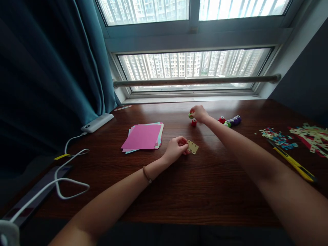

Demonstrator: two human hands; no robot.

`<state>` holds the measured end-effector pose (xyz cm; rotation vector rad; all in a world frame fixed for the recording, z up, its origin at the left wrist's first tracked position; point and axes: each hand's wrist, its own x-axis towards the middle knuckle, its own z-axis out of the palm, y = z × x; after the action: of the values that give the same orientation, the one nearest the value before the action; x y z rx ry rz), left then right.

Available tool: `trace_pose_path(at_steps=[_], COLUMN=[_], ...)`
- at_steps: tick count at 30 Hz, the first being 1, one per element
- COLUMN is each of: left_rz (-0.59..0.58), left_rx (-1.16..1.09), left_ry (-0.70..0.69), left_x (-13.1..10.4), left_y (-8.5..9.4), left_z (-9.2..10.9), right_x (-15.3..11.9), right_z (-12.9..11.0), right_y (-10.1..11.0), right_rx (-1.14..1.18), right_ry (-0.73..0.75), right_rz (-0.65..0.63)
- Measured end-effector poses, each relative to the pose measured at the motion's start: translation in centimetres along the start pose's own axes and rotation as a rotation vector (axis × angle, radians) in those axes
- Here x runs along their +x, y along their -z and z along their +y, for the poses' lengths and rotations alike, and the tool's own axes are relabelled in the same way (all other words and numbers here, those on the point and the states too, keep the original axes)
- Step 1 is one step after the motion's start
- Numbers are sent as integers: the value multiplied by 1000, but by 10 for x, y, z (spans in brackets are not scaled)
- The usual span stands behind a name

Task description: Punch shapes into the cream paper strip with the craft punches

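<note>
My left hand [176, 149] pinches the left edge of a small yellowish paper card [193, 147] with holes punched in it, low over the desk. Farther off, my right hand [199, 113] has its fingers closed on a small green craft punch [190, 115], partly hidden by the fingertips. Just below that hand stands a red craft punch [194, 122] on the desk. More of these little punches, including a red one [221, 119] and a purple one [238, 119], sit together behind my right forearm.
A stack of coloured paper [143, 136] lies left of my left hand. At the right are punched paper bits [278, 137], a yellow utility knife [294, 162] and paper strips [311, 135]. A white power bank [98, 123] with a cable is near the curtain.
</note>
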<state>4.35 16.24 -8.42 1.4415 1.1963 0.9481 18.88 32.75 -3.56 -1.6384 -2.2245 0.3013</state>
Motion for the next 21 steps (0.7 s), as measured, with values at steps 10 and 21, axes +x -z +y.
trace_pose_path(at_steps=[10,21], left_rz=[17,14], left_rx=[-226,-28], left_ry=[160,127], left_x=[-3,-7], left_y=[-3,-14], left_z=[9,13], right_x=[-148,-177], right_z=[55,59], right_y=[34,30], right_rx=[388,376], right_ry=[535,610], right_rz=[1,-229])
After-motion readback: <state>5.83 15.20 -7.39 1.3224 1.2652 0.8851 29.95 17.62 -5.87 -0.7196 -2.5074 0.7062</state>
